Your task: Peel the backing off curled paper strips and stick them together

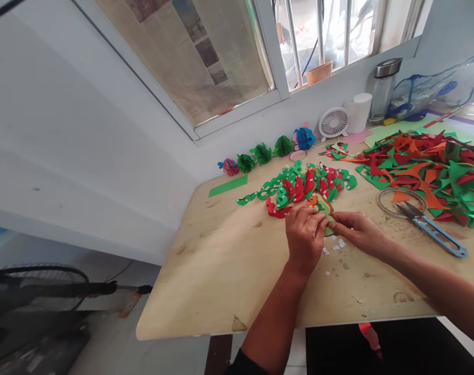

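My left hand [304,232] is closed on the near left side of a layered green and orange paper cutout [324,206]. From the right, my right hand [351,227] pinches the same cutout's edge, so the two hands meet around it just above the table. My fingers hide its lower part. Right behind it lies a pile of curled red and green paper cutouts [299,185] dotted with small white squares. A red paper strip [274,210] sits beside my left hand. Small white paper bits [340,243] are scattered below my right hand.
Blue-handled thread snips [439,232] and a tape-like ring [402,202] lie to the right, before a heap of paper scraps [427,172]. Along the wall stand folded paper figures [262,153], a small white fan [333,123] and a glass bottle [383,91].
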`<state>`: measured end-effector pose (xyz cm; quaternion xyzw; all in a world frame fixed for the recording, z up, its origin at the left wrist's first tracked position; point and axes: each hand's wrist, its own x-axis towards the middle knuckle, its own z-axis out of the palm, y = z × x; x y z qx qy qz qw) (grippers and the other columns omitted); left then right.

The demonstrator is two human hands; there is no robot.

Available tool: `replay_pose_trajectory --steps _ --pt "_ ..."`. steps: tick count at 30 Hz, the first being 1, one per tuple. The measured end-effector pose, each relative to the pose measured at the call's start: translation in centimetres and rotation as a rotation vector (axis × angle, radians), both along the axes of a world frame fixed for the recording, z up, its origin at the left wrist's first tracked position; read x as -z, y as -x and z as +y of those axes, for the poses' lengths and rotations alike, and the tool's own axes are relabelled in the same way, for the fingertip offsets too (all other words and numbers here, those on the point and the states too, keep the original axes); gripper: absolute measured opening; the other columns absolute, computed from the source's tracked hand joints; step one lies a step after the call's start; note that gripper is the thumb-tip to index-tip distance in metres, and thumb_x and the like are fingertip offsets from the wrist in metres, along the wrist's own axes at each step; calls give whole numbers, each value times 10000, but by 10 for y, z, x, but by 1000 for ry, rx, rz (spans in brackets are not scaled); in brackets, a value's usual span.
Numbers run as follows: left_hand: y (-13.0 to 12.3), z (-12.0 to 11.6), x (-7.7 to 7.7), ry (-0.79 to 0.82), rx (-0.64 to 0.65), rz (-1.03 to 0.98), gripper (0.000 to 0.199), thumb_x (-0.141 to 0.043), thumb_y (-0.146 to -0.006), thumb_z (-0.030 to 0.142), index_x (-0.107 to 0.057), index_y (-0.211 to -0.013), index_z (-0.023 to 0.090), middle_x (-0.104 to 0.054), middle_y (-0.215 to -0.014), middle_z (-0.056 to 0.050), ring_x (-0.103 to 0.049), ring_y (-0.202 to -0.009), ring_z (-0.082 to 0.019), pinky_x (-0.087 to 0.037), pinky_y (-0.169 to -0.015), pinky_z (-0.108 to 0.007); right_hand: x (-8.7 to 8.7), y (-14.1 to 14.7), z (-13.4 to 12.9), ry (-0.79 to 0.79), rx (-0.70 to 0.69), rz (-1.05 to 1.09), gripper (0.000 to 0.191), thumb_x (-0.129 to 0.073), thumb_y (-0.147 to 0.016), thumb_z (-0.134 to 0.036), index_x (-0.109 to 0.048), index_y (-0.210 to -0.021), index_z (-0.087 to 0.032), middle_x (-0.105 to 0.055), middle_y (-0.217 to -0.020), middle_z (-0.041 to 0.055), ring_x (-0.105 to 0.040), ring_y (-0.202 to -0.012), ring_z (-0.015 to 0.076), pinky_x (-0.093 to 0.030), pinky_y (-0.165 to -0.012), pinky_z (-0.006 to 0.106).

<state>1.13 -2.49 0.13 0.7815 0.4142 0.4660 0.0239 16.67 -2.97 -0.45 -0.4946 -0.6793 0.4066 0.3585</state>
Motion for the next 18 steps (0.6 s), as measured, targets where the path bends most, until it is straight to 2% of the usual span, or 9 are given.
replay_pose_trajectory --steps 7,18 --pt "2 1 0 -44 25 124 100 -594 -806 187 -674 -860 214 -683 -819 -36 -550 -954 -233 -396 -872 -413 0 -1 -1 -26 -2 -84 361 -439 -852 -467 -519 -640 -186 -454 -561 -27 -398 -520 116 -321 -486 251" --pt "0 0 0 15 36 178 144 -515 -848 190 -655 -811 189 -668 -786 -53 -569 -857 -209 -416 -834 -380 4 -1 -1 -79 6 -189 320 -416 -858 -394 -475 -619 -189 -410 -560 -37 -362 -531 113 -311 -508 253"
